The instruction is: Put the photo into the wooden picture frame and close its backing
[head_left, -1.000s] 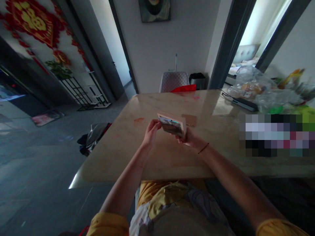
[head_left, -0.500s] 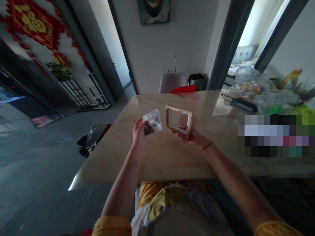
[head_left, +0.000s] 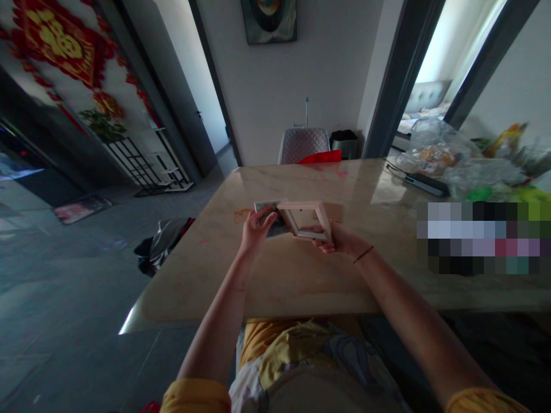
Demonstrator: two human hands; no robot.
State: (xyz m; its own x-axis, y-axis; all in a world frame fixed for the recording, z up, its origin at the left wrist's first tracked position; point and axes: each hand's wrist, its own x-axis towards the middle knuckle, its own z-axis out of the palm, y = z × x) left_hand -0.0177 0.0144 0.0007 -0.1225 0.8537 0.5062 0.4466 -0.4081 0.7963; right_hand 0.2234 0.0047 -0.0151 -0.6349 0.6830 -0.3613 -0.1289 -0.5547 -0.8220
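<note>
My left hand [head_left: 257,228] is closed on a photo [head_left: 279,228], a dark and grey print that looks glossy. The photo's right edge meets the left side of a light wooden picture frame [head_left: 326,221], and part of it is hidden there. My right hand [head_left: 338,238] grips that frame by its lower right corner, fingers curled under it. The frame is tilted above the table, and the tabletop shows through its opening. Just behind its right side, a flat brown panel [head_left: 334,211] is partly covered by the frame.
The marble-look table [head_left: 301,281] stretches out in front of me. At its right lie a dark elongated device [head_left: 426,184] and clear plastic bags [head_left: 443,146] with food inside. Beyond the far edge stands a quilted chair [head_left: 297,140] beside a red item [head_left: 322,156].
My left hand has brought the photo rightward to the frame, so they now touch or overlap. The frame has tipped back and shifted slightly left and down in my right hand.
</note>
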